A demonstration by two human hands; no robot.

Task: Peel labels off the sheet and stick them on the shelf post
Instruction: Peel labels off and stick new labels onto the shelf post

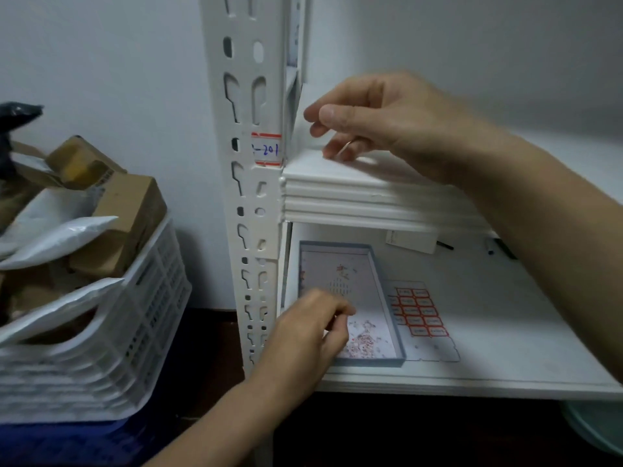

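Label sheet lies flat on the lower shelf, touching the right wall of a shallow tray. One label sits on the shelf post, just above the upper shelf.

Right hand: above the upper shelf's front edge, right of the post, thumb over curled fingers. Left hand: over the tray's near-left corner, fingertips bunched. Blur hides whether either grip holds anything.

Crate of parcels crowds the post's left. The shelf right of the sheet is open.
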